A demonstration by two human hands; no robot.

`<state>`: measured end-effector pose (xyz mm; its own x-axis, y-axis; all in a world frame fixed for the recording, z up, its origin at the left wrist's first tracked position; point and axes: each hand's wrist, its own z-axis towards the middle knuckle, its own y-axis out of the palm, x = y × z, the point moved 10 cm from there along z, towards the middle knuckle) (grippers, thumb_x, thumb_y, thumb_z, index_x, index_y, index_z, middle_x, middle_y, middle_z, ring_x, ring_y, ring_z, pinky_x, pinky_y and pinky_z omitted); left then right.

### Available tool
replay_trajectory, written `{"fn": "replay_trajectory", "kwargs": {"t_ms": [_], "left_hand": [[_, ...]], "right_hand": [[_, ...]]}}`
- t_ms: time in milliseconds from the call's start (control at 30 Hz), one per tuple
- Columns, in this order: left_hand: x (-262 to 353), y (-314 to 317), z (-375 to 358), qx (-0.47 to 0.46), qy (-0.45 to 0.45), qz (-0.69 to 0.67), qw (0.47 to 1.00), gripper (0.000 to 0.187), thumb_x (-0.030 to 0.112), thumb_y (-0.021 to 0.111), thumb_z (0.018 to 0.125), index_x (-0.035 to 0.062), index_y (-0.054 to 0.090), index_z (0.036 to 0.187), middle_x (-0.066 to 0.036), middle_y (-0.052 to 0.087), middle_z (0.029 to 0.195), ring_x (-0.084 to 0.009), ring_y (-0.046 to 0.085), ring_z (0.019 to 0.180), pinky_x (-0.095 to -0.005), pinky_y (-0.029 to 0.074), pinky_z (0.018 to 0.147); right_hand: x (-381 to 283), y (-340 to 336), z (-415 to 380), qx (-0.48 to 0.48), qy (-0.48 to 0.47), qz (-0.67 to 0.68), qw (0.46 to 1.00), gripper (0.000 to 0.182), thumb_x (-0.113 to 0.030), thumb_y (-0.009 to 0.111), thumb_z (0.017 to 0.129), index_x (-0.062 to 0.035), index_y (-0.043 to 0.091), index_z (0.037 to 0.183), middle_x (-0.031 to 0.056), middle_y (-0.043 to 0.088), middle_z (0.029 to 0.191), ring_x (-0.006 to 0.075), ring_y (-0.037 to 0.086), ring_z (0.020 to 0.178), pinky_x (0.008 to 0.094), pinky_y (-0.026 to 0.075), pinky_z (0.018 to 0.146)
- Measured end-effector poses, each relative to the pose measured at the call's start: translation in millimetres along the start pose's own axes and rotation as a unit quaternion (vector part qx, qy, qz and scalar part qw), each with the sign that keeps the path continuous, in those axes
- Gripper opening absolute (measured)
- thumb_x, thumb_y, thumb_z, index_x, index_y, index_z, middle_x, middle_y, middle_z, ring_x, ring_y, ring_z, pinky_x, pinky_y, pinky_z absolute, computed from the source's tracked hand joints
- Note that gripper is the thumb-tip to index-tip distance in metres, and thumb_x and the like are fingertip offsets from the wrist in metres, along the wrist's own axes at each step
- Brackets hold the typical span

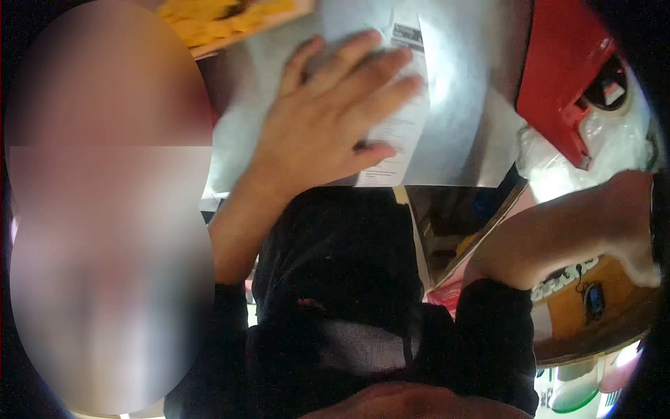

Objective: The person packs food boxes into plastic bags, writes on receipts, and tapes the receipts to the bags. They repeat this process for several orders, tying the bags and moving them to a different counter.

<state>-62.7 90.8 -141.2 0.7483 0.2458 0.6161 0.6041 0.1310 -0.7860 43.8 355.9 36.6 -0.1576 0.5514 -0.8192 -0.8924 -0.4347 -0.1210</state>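
Note:
My left hand point(338, 115) lies palm down with its fingers spread over a narrow white printed paper point(394, 150). The paper rests on a shiny grey sheet-like surface point(467, 133), and a dark printed block shows near its top, beyond my fingertips. Some motion blur softens the fingers. Off to the far right, my right hand point(636, 223) is bent at the wrist and partly cut off by the edge of the view, so its fingers are mostly hidden. Nearest to it are a clear plastic bag point(548, 157) and a brown round-edged surface point(565, 321).
A tray of yellow pieces point(223, 24) sits at the top left. A red object point(558, 70) stands at the upper right. Below the grey surface is an open compartment point(447, 227). A small blue item point(594, 300) lies on the brown surface. The left side is blurred out.

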Motion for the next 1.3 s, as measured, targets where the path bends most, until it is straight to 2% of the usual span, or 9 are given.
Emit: {"fn": "replay_trajectory", "kwargs": {"t_ms": [67, 133, 200, 267, 400, 467, 567, 833, 1300], "left_hand": [[-5.4, -0.9, 4.3, -0.01, -0.026, -0.01, 1.0, 0.093, 0.045, 0.082, 0.052, 0.0211, 0.05, 0.136, -0.001, 0.051, 0.138, -0.0212, 0.04, 0.133, -0.049, 0.024, 0.11], [-16.0, 16.4, -1.1, -0.16, -0.105, 0.028, 0.981, 0.1, 0.058, 0.081, 0.059, 0.0183, 0.042, 0.143, -0.01, 0.037, 0.15, -0.0265, 0.029, 0.141, -0.055, 0.017, 0.112], [-12.8, 14.8, -1.9, -0.139, -0.101, 0.03, 0.985, 0.1, 0.053, 0.083, 0.059, 0.0174, 0.042, 0.142, -0.01, 0.04, 0.148, -0.0254, 0.03, 0.14, -0.0545, 0.017, 0.112], [-12.6, 11.3, -1.9, -0.111, -0.101, 0.04, 0.988, 0.099, 0.048, 0.086, 0.058, 0.0165, 0.042, 0.142, -0.01, 0.043, 0.146, -0.0244, 0.031, 0.14, -0.054, 0.018, 0.112], [-17.1, 10.6, 0.1, -0.123, -0.08, 0.01, 0.989, 0.103, 0.05, 0.087, 0.058, 0.0128, 0.041, 0.143, -0.011, 0.046, 0.142, -0.0301, 0.033, 0.138, -0.0553, 0.013, 0.112], [-23.9, 24.5, -3.1, -0.174, -0.116, 0.19, 0.959, 0.104, 0.052, 0.086, 0.059, 0.0133, 0.04, 0.143, -0.012, 0.045, 0.143, -0.0322, 0.032, 0.139, -0.0569, 0.011, 0.112], [-15.4, 13.2, -3.3, -0.111, -0.105, 0.168, 0.974, 0.103, 0.052, 0.086, 0.059, 0.0135, 0.04, 0.143, -0.013, 0.044, 0.143, -0.0313, 0.031, 0.139, -0.0551, 0.013, 0.113], [-10.4, 16.8, -9.1, -0.111, -0.101, 0.147, 0.978, 0.103, 0.052, 0.086, 0.059, 0.0135, 0.04, 0.143, -0.013, 0.044, 0.143, -0.0311, 0.031, 0.139, -0.0544, 0.014, 0.113], [-13.3, 23.7, -13.2, -0.115, -0.1, 0.132, 0.979, 0.102, 0.05, 0.086, 0.06, 0.0134, 0.04, 0.143, -0.013, 0.044, 0.143, -0.0306, 0.031, 0.139, -0.0533, 0.015, 0.114]], "right_hand": [[-16.4, 18.8, -43.4, -0.124, -0.078, 0.011, 0.989, 0.035, -0.033, 0.035, 0.102, -0.0098, 0.048, 0.079, 0.008, 0.056, 0.091, 0.0185, 0.066, 0.067, 0.026, 0.052, 0.05], [19.0, -10.2, -102.7, -0.131, 0.04, -0.078, 0.987, 0.019, -0.035, 0.052, 0.091, -0.0246, 0.064, 0.102, 0.004, 0.066, 0.087, 0.0202, 0.064, 0.071, 0.0364, 0.05, 0.062], [31.9, 23.2, -158.4, -0.204, 0.163, -0.061, 0.963, 0.014, -0.027, 0.052, 0.094, -0.0221, 0.06, 0.105, 0.0011, 0.056, 0.082, 0.0129, 0.05, 0.057, 0.0299, 0.044, 0.051], [45.9, 45.3, -195.2, -0.086, 0.279, 0.11, 0.95, 0.011, -0.022, 0.051, 0.096, -0.0158, 0.059, 0.099, -0.0015, 0.047, 0.077, 0.0101, 0.039, 0.053, 0.0256, 0.037, 0.047], [53.9, 64.0, -220.5, -0.162, 0.37, 0.3, 0.864, 0.026, -0.03, 0.046, 0.1, -0.0123, 0.059, 0.115, 0.0058, 0.049, 0.088, 0.0107, 0.045, 0.056, 0.0254, 0.037, 0.047], [56.2, 64.2, -222.9, -0.239, 0.368, 0.341, 0.831, 0.035, -0.035, 0.046, 0.099, -0.013, 0.055, 0.126, 0.0158, 0.052, 0.105, 0.0199, 0.058, 0.068, 0.0307, 0.047, 0.056], [61.5, 51.9, -216.1, -0.143, 0.328, 0.305, 0.883, 0.038, -0.033, 0.048, 0.098, -0.0096, 0.053, 0.127, 0.0298, 0.045, 0.132, 0.0427, 0.059, 0.104, 0.0465, 0.051, 0.089], [53.1, 47.8, -197.8, -0.232, 0.188, 0.09, 0.95, 0.02, -0.008, 0.063, 0.088, -0.0084, 0.054, 0.107, 0.0187, 0.053, 0.109, 0.0266, 0.055, 0.081, 0.0345, 0.052, 0.06], [68.2, 30.9, -188.7, -0.244, 0.142, 0.11, 0.953, 0.019, -0.001, 0.06, 0.089, -0.007, 0.053, 0.106, 0.0232, 0.059, 0.109, 0.0298, 0.063, 0.081, 0.0375, 0.055, 0.063]]}}
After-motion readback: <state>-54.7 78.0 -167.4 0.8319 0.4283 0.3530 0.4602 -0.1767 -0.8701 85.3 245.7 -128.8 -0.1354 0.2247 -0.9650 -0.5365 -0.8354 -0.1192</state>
